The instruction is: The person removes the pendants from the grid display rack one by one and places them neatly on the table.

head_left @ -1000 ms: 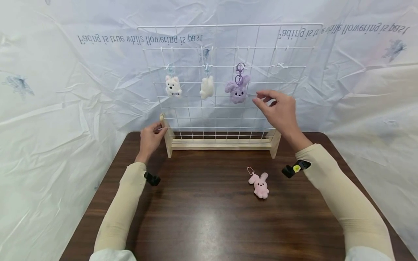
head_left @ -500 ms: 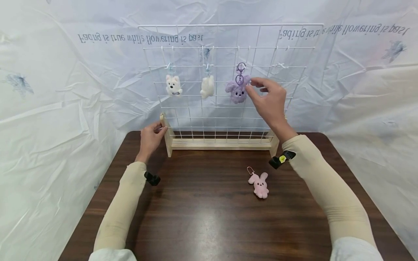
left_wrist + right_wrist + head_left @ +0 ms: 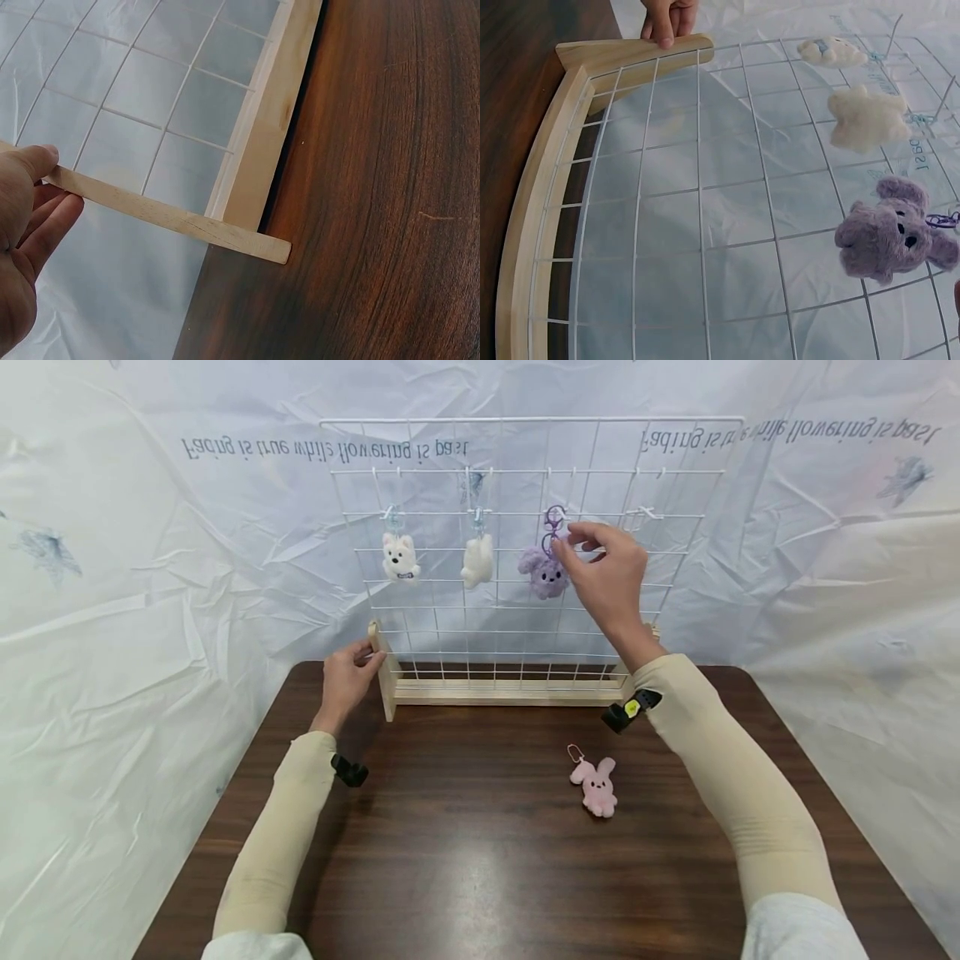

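Hanging from a hook on the white wire grid [image 3: 480, 420]: purple plush rabbit [image 3: 545, 575], right of the grid's middle, long axis roughly upright, ears up, face toward the near side. Suspended by a purple clasp [image 3: 554, 523] above the head. Just to the left of the thumb and forefinger of the right hand [image 3: 611, 572], clearly the nearer of the two. Right fingers bent, small gap between thumb and forefinger tips, right-side ear partly covered by them in the head view; whether touching or pinching it, cannot tell. Far off to the left and lower: left hand [image 3: 348, 681], pinching the upright of the wooden stand [image 3: 172, 217] between thumb and fingers. Left of the purple rabbit, on the same grid: white plush dog [image 3: 401, 558] and a white plush toy [image 3: 478, 562] turned back-side out. Lying nearer, on the table [image 3: 450, 827]: pink plush rabbit [image 3: 598, 789], ears toward the far side, feet toward the near, well apart from both hands.
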`<state>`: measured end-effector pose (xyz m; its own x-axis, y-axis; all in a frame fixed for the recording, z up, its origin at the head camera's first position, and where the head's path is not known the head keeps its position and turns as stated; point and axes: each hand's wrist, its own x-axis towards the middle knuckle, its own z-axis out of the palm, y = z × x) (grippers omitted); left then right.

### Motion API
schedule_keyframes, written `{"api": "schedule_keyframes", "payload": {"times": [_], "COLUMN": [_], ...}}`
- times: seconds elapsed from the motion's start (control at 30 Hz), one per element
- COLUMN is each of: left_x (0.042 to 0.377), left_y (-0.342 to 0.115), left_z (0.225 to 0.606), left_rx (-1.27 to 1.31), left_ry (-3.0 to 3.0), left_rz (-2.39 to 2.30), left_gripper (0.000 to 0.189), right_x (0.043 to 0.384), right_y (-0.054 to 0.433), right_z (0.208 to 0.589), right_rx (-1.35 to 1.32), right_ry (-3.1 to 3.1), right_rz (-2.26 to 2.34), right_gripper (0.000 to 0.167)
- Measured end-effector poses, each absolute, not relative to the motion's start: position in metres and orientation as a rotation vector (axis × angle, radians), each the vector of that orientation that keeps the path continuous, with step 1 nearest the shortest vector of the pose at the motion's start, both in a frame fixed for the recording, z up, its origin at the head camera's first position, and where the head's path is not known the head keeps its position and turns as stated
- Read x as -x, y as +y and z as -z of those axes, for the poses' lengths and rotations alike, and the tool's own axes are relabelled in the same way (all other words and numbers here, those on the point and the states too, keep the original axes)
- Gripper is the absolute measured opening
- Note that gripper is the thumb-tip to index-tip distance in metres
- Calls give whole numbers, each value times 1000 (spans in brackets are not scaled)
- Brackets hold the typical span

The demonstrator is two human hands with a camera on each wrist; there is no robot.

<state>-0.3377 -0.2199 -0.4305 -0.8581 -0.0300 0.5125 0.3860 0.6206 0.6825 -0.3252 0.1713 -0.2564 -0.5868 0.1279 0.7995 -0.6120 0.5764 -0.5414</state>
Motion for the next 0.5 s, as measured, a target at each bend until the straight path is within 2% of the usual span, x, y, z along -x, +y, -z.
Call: {"api": "schedule_keyframes", "payload": {"times": [0.5], "left_x": [337], "left_y": [-220], "left_z": [430], "left_rx": [291], "left_ry": [-2349], "left_rz": [1165], "left_gripper": [36], "right_x": [335], "right_y": [158], "right_z": [254], "right_rx": [-355], "right_ry": [-1909], "right_rz": [-1101], "right_gripper": [36]}}
